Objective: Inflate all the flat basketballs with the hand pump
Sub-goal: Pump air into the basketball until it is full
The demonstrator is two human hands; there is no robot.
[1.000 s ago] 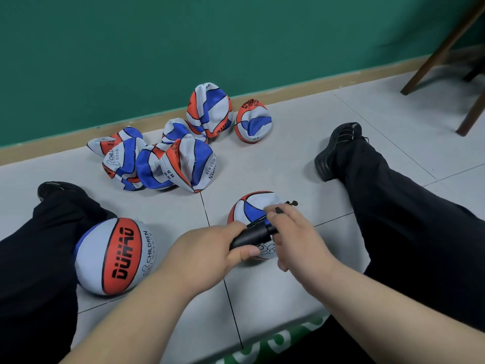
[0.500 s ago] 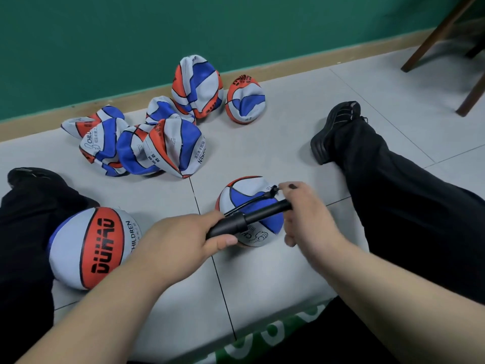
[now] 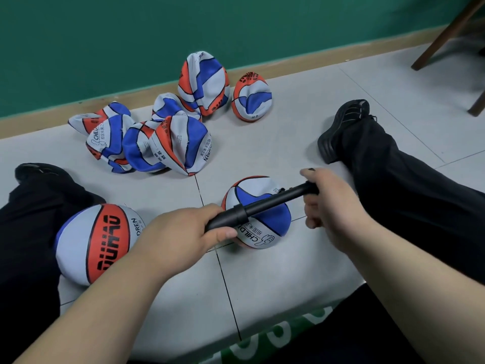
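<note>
A black hand pump (image 3: 265, 204) lies slantwise over a partly flat red, white and blue basketball (image 3: 258, 227) on the floor between my legs. My left hand (image 3: 183, 233) grips the pump's thick barrel at its lower end. My right hand (image 3: 330, 203) grips the handle at the upper end, and the thin rod is drawn far out. A round, inflated basketball (image 3: 97, 243) rests against my left leg. Several crumpled flat basketballs (image 3: 168, 143) lie heaped near the wall.
My two legs in black trousers and black shoes (image 3: 341, 127) stretch out on either side on the grey tiled floor (image 3: 275, 279). A green wall with a wooden skirting board (image 3: 301, 65) stands behind. Wooden chair legs (image 3: 446, 32) are at the upper right.
My right hand has pulled the handle out to the right, lengthening the pump. My left hand kept its grip on the barrel. The view shifted slightly.
</note>
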